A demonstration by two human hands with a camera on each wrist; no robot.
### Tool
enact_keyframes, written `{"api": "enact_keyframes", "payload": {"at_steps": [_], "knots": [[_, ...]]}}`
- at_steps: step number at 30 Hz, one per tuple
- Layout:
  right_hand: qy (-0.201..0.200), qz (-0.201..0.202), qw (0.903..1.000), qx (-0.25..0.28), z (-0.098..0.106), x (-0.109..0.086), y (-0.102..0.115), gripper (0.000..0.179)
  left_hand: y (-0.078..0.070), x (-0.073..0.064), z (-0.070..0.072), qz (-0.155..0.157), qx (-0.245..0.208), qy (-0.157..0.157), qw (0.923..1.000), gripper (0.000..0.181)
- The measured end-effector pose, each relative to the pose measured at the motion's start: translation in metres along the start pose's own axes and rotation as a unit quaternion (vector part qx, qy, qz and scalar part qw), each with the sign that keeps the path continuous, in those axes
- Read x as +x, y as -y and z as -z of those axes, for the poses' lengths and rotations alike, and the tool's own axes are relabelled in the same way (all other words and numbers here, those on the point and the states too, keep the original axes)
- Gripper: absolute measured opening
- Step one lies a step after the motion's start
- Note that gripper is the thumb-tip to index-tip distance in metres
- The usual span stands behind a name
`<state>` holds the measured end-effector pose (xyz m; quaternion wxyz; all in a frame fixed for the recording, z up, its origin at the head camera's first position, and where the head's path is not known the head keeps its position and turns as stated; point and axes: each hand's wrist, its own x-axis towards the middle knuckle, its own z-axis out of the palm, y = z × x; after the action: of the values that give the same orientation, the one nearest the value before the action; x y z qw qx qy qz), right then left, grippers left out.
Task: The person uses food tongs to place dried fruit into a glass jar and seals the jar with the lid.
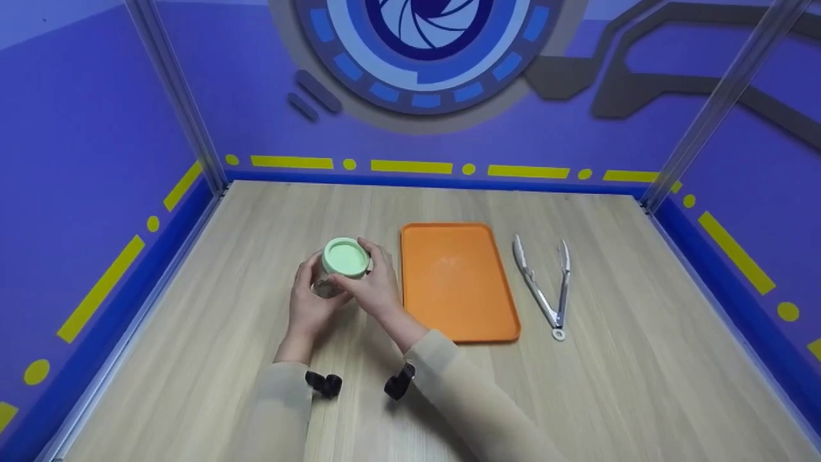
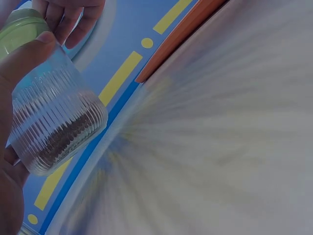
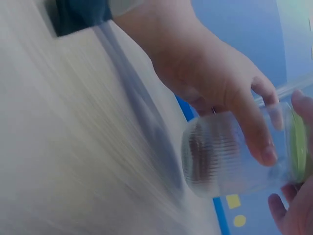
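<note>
A clear ribbed jar [image 2: 58,122] with a pale green lid [image 1: 346,256] is held between both hands, left of the orange tray. Dark contents lie in its lower part. My left hand [image 1: 308,308] grips the jar's body, the thumb lying along its side in the left wrist view. With thumb and fingers round the rim, my right hand [image 1: 375,282] holds the lid from the right. In the right wrist view the jar [image 3: 230,156] appears on its side, its base raised over the tabletop, and the left hand [image 3: 205,68] comes over it from above.
An orange tray [image 1: 455,282] lies flat just right of the hands. Metal tongs [image 1: 545,295] lie spread on the wooden table [image 1: 616,385] beyond the tray. Blue-purple panels [image 1: 83,160] with yellow marks enclose the table at the back and sides.
</note>
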<state>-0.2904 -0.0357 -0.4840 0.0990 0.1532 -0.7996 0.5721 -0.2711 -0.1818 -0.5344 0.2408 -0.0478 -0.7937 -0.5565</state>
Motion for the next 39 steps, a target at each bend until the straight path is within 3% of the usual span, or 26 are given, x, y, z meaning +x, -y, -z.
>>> {"api": "enact_keyframes", "payload": {"at_steps": [3,6,10,15,26,33,39], "knots": [[0.001,-0.003,0.9999,-0.013,0.000,0.000,0.002,0.089,-0.001,0.000,0.000,0.005,0.006,0.002,1.0000,0.093],[0.056,-0.004,0.9977,0.038,0.009,0.005,-0.003,0.090,-0.002,0.000,0.000,0.023,-0.011,0.003,0.9997,0.093],[0.143,-0.001,0.9835,0.110,0.026,0.013,-0.014,0.086,-0.004,0.000,0.001,0.058,-0.045,0.016,0.9972,0.094],[0.187,0.012,0.9756,0.115,0.035,0.019,-0.017,0.078,-0.003,0.000,0.000,0.066,-0.058,0.034,0.9955,0.095],[0.137,-0.006,0.9851,0.104,0.024,0.017,-0.012,0.074,-0.002,-0.001,-0.002,0.065,-0.064,0.009,0.9958,0.095],[0.098,-0.021,0.9902,0.097,0.018,0.010,-0.008,0.076,-0.002,-0.001,-0.004,0.023,-0.049,-0.002,0.9985,0.091],[0.062,-0.041,0.9945,0.074,0.011,0.004,-0.007,0.075,-0.002,-0.002,-0.005,0.020,-0.027,-0.004,0.9994,0.091]]}}
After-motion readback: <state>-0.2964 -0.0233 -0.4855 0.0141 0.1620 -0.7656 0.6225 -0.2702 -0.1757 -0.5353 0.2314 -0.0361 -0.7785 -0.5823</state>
